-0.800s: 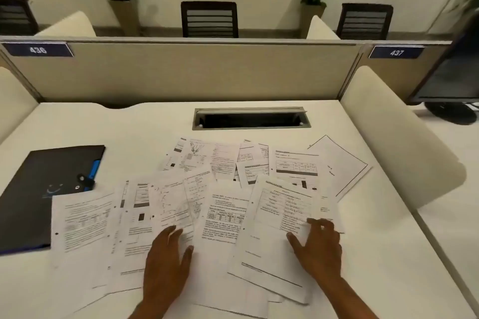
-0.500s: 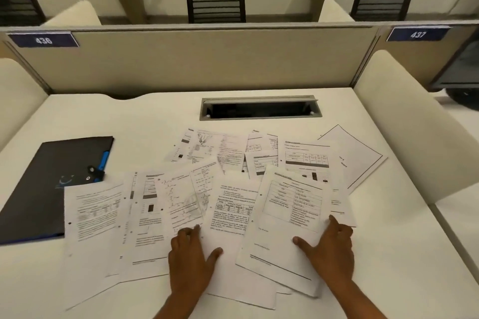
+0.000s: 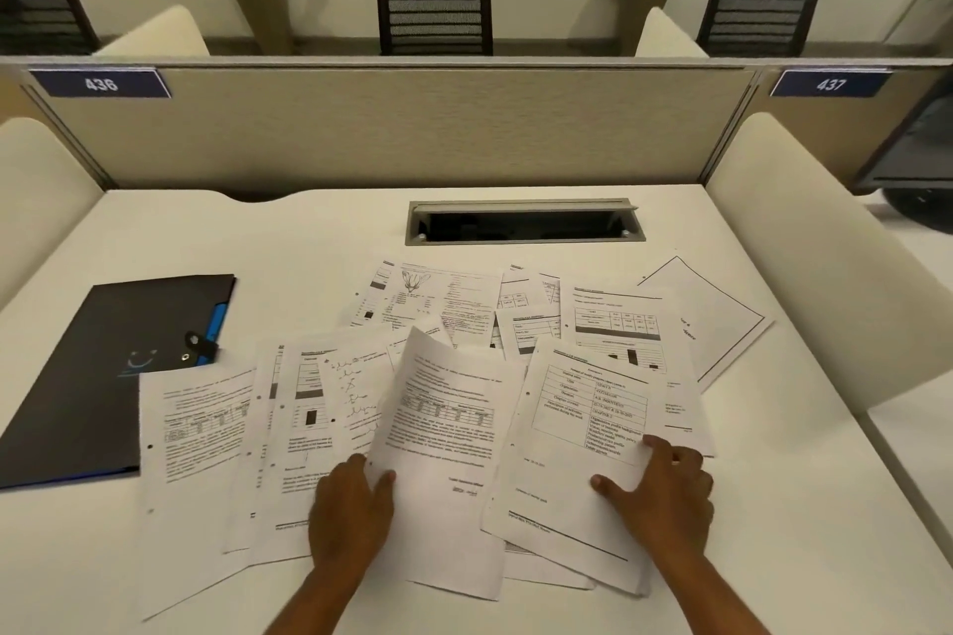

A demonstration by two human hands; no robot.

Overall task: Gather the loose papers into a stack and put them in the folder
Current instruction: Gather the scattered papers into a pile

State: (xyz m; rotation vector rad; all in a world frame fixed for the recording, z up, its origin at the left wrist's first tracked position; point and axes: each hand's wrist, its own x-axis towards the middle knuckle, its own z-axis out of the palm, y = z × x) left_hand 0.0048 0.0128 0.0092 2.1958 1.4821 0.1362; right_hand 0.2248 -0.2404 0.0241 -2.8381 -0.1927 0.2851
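- Loose white printed paper sheets (image 3: 608,356) lie fanned and overlapping across the white table (image 3: 825,505), middle to near edge
- Left hand (image 3: 350,511): grip pinched on the left edge of one centre sheet (image 3: 443,428), its far corner raised
- Right hand (image 3: 665,490): fingers spread flat, pressing the table-printed sheet (image 3: 572,454)
- Closed dark folder with blue tab (image 3: 103,376) lies by the left edge, partly under one sheet

Office: numbered desk dividers (image 3: 100,83), mesh chairs (image 3: 434,18), cable tray (image 3: 525,222).
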